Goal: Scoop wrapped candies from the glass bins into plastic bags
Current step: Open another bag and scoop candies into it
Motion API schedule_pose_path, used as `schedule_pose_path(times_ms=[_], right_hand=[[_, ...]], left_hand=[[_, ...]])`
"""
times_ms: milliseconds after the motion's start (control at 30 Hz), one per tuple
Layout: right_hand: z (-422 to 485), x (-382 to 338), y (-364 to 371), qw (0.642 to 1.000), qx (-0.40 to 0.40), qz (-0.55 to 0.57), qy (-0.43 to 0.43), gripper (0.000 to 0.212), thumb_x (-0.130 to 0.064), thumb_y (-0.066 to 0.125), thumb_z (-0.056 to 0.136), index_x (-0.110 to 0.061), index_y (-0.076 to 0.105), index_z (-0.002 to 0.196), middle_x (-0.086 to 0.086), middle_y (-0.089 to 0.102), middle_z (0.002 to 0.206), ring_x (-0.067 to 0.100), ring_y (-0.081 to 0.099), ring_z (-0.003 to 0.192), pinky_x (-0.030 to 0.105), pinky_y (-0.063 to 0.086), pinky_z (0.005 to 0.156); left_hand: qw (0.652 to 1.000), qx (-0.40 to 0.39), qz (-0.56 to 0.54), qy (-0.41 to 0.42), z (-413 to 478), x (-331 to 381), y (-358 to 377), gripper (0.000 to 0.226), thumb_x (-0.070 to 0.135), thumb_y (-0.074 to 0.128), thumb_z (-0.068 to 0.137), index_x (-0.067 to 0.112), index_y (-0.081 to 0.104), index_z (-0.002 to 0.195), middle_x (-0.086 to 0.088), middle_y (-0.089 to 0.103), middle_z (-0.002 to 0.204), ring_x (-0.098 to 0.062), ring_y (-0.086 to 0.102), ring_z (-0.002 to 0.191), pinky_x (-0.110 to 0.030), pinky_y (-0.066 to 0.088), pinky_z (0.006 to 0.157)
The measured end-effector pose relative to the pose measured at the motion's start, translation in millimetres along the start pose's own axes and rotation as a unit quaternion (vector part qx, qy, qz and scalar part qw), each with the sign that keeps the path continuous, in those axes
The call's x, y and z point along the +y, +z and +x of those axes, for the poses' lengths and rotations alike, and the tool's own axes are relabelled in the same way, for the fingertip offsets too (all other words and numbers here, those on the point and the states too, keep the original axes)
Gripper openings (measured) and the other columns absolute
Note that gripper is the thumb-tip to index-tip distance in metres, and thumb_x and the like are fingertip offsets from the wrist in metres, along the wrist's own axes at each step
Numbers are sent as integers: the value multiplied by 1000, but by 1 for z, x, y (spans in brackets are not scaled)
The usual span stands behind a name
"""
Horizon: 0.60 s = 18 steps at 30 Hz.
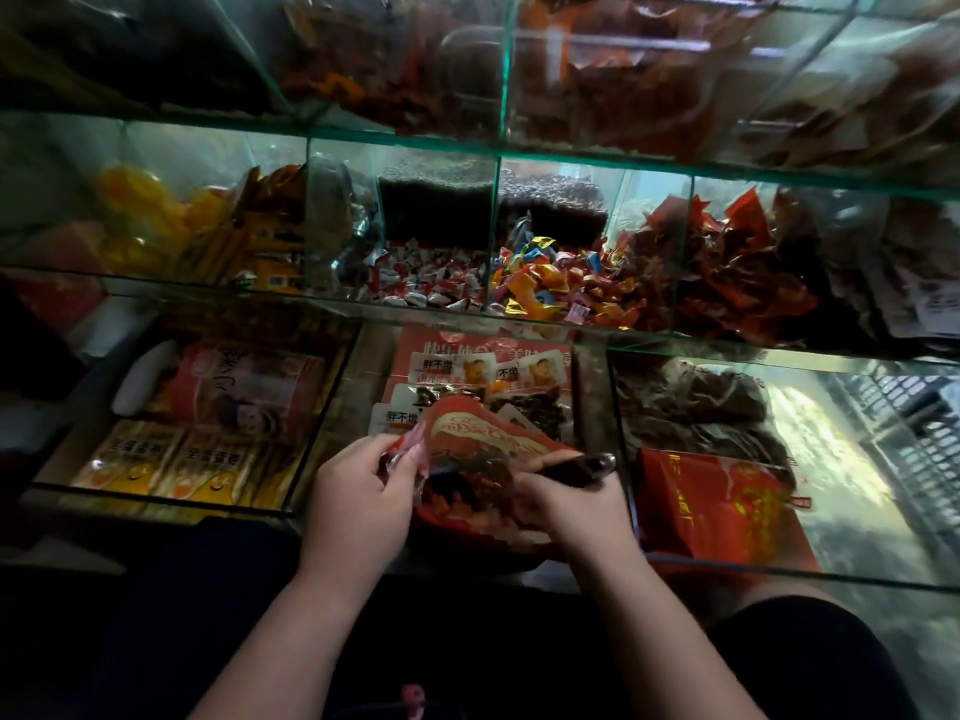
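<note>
lower centre of the frame: left hand (358,493), fingers pinched on the rim of a red printed plastic bag (480,459), holding its mouth apart. right hand (569,504), fingers closed round the handle of a dark scoop (587,467), the scoop's end lying at the bag's mouth. bag already holds wrapped sweets, dimly seen. middle row, centre: glass bin of red-and-white wrapped candies (426,280); just right of it, bin of mixed bright wrapped candies (556,283). right of that, red foil packets (737,272). lower right: folded red bags (727,506).
</note>
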State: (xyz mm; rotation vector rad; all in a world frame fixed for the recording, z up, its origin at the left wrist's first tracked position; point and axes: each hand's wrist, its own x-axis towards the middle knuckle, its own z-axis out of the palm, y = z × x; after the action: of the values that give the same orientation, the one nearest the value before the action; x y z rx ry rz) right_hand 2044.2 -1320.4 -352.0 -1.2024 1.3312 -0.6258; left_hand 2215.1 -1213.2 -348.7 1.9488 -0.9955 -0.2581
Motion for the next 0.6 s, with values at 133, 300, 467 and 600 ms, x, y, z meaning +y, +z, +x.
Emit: schedule_pose_path(times_ms=[133, 300, 467, 600], right_hand=[[5, 2, -15, 998, 30, 50, 13, 11, -13, 82, 64, -15, 77, 74, 10, 78, 76, 33, 78, 81, 49, 66, 73], [3, 6, -28, 1000, 23, 15, 3, 10, -14, 83, 73, -21, 77, 72, 8, 78, 76, 31, 77, 85, 52, 63, 83], [-2, 6, -37, 988, 43, 134, 58, 6, -7, 80, 82, -10, 79, 77, 17, 79, 84, 32, 79, 81, 44, 66, 72], [-5, 2, -41, 973, 4, 212, 95, 7, -5, 75, 89, -1, 75, 96, 24, 78, 91, 39, 78, 84, 48, 64, 80]], left_hand=[[1000, 5, 17, 11, -2, -1, -4, 10, 24, 65, 96, 24, 75, 93, 17, 68, 83, 0, 63, 82, -27, 55, 67], [999, 4, 27, 27, -6, 5, -4, 8, 22, 68, 94, 25, 76, 94, 19, 67, 84, 4, 62, 83, -18, 50, 65], [999, 1, 38, 26, -9, 12, -2, 13, 21, 69, 94, 24, 73, 106, 16, 67, 97, 4, 62, 89, -11, 49, 69], [987, 101, 29, 124, -12, 29, -10, 29, 7, 69, 91, 12, 67, 119, 7, 58, 117, -5, 54, 110, -18, 43, 98]])
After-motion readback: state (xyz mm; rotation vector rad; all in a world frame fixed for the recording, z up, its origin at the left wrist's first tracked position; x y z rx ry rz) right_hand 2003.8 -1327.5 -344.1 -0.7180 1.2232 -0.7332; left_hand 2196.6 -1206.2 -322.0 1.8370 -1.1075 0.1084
